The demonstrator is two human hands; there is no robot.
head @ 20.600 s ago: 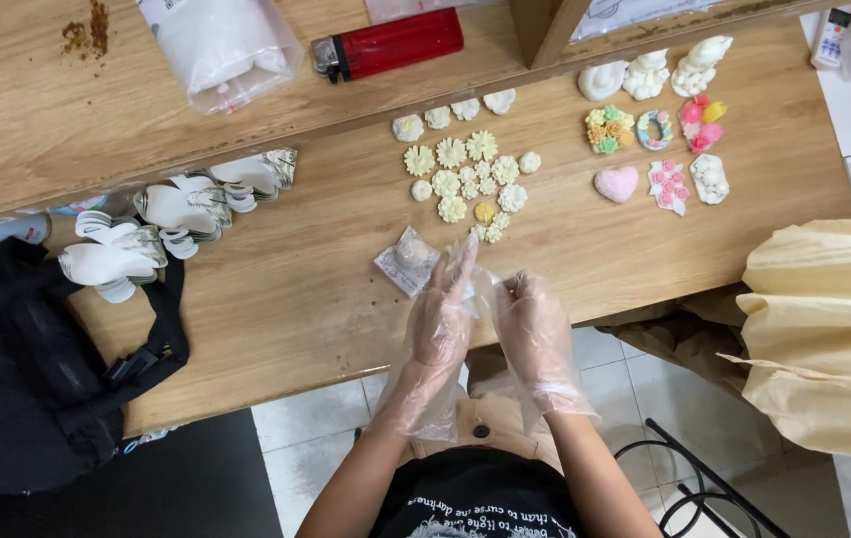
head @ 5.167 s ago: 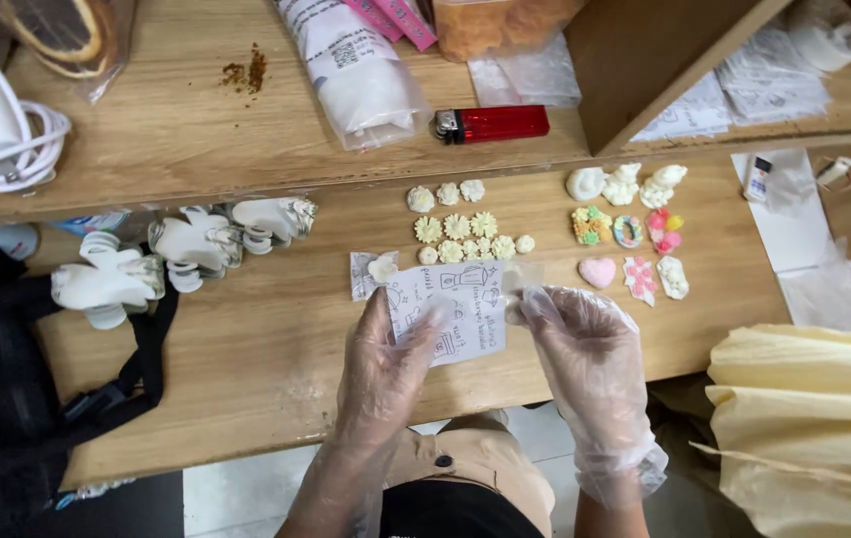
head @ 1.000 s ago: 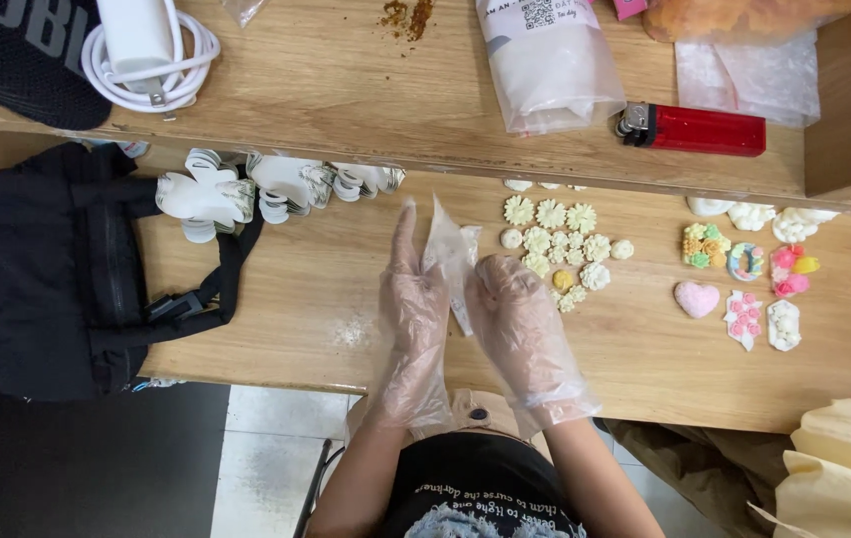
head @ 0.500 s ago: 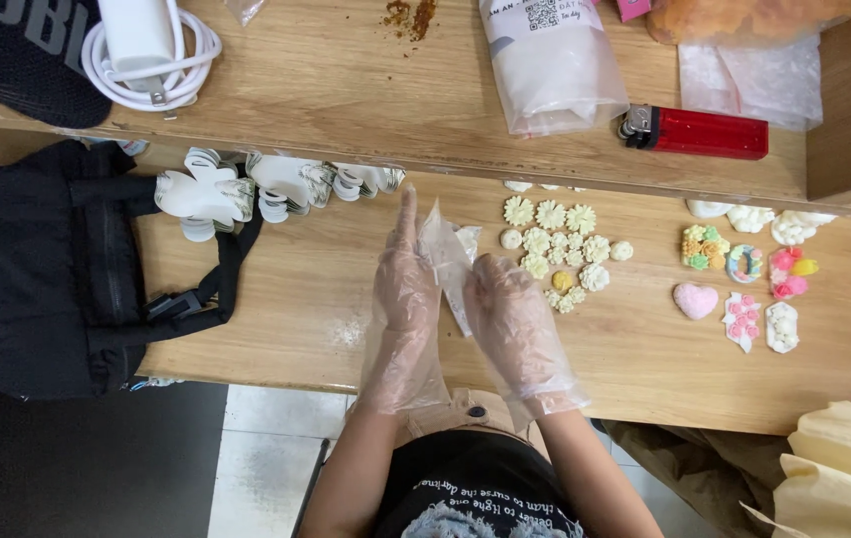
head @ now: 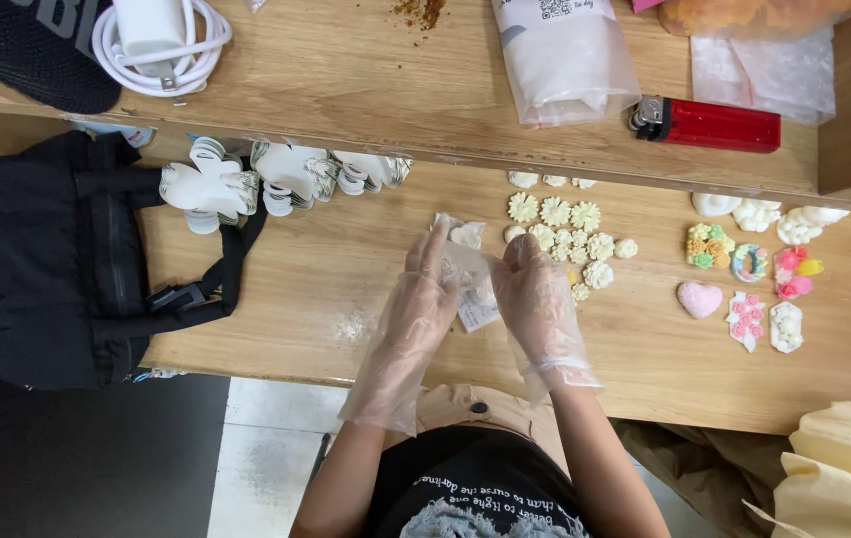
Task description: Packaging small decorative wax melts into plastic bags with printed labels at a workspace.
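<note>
- The left hand (head: 415,304) and the right hand (head: 535,299), both in loose clear plastic gloves, meet over the wooden tabletop (head: 296,299) with a small clear plastic pouch (head: 467,274) between them.
- The pouch lies directly between the two hands, touching both (neither hand is clearly the nearer). Its top end, holding a small cream flower piece (head: 466,235), pokes out beyond the fingertips; its lower corner shows below the palms.
- Its long axis runs roughly away from the person, leaning a little to the left at the far end, so the filled end points toward the raised wooden shelf (head: 346,90).
- Left grip: fingers stretched and close together, pressed along the pouch's left edge. Right grip: fingers curled over the pouch's right side. Whether either truly pinches the film I cannot tell, as the gloves blur the fingertips.
- Just right of the right hand sits a cluster of cream flower pieces (head: 570,224); farther right are coloured moulded pieces (head: 744,264), among them a pink heart (head: 699,299).
- To the left, well apart, lie white cut-out cards (head: 276,174) and a black bag (head: 47,259).
- On the shelf: a red lighter (head: 709,125), a bag of white powder (head: 565,55), and a white charger with coiled cable (head: 156,35).
</note>
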